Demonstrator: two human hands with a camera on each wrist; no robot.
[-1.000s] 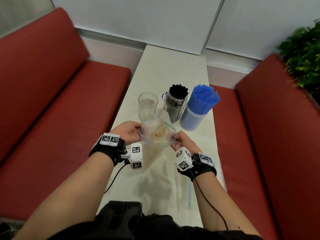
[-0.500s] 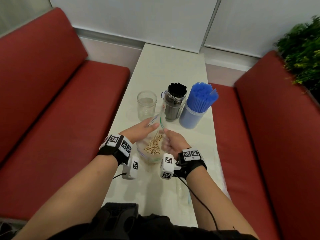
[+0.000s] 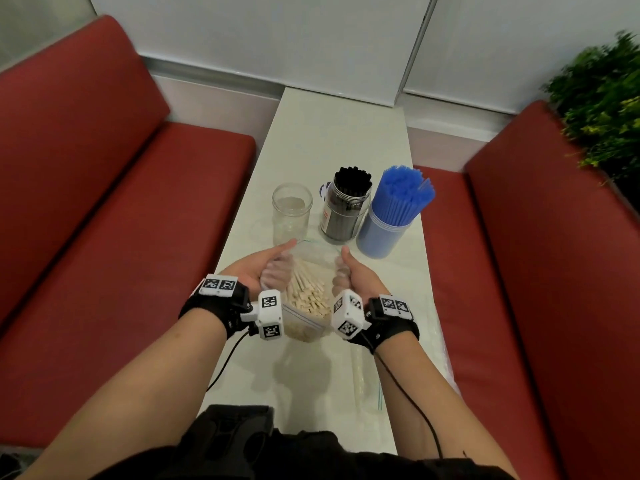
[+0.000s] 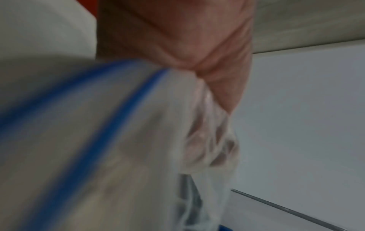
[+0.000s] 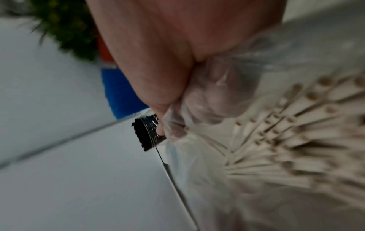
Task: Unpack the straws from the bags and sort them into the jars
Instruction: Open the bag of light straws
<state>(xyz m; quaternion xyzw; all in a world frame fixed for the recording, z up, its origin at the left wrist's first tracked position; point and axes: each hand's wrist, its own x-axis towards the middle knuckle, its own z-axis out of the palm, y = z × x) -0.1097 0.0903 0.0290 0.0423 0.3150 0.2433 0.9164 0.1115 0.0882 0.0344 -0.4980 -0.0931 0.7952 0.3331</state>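
A clear zip bag of beige paper straws is held above the white table. My left hand grips its left side and my right hand grips its right side, fingers curled into the plastic, the mouth pulled wide. The right wrist view shows the beige straws end-on through the bag. In the blurred left wrist view the bag's blue zip strip runs beside my fingers. Behind stand an empty glass jar, a jar of black straws and a blue jar of blue straws.
Red bench seats flank the narrow table on both sides. Empty clear bags lie on the table near my right forearm. A green plant stands at the far right, and white wall panels close off the back.
Both hands have shifted their hold and spread apart, pulling the bag's mouth open. The straws now show pointing up inside the bag.
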